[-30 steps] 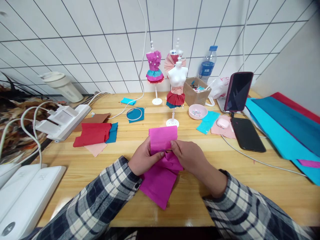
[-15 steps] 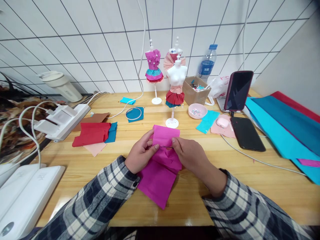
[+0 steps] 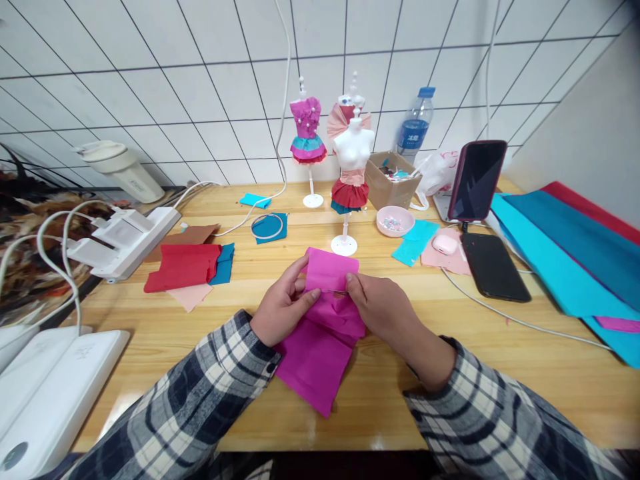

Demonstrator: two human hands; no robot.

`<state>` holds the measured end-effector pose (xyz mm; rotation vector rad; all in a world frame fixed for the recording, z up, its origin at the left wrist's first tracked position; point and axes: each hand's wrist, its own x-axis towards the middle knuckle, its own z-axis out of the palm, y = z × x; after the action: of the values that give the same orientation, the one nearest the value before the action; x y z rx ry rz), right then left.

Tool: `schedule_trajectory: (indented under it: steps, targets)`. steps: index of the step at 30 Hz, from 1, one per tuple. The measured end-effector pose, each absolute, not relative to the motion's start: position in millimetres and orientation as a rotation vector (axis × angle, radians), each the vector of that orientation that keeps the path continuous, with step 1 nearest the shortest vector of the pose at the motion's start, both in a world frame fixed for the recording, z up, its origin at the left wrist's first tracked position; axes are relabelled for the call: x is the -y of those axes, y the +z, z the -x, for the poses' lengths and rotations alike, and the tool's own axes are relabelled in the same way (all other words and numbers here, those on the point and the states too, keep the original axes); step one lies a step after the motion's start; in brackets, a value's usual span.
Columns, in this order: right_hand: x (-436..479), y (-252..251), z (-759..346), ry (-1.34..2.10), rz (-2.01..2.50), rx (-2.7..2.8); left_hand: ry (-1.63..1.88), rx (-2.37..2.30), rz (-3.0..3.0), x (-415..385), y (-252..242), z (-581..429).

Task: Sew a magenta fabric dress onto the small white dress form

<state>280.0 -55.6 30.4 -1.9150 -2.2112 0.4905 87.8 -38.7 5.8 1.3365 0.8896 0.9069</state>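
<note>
A strip of magenta crepe paper (image 3: 320, 367) is held up over the table, its upper part folded and gathered, its lower end hanging toward me. My left hand (image 3: 285, 300) is closed on the left edge of the strip, thumb on top and fingers behind. At the right edge, my right hand (image 3: 383, 307) pinches a thin needle (image 3: 337, 292) that lies across the gathered fold. How far the needle runs inside the paper is hidden. Just beyond the strip stands a small white dress form (image 3: 354, 147) with a peach waistband and red skirt.
Two more dressed forms, one in a magenta bodice (image 3: 306, 119), stand behind. Around them are a pink bead bowl (image 3: 395, 230), a cardboard box (image 3: 390, 190), a water bottle (image 3: 416, 127), phones and cables. Red paper (image 3: 183, 267) and a power strip (image 3: 135, 243) lie left; coloured sheets (image 3: 565, 247) lie right.
My right hand and the needle have shifted very slightly to the right along the fold. My left hand stays in place on the magenta crepe paper.
</note>
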Motion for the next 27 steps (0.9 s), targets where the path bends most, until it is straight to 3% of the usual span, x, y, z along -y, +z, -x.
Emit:
schedule_trajectory:
  steps: [27]
  targets:
    - [56.6,27.2,-279.6,0.469,1.893,2.197,0.902,-0.898,-1.308,41.0,12.5,-90.4]
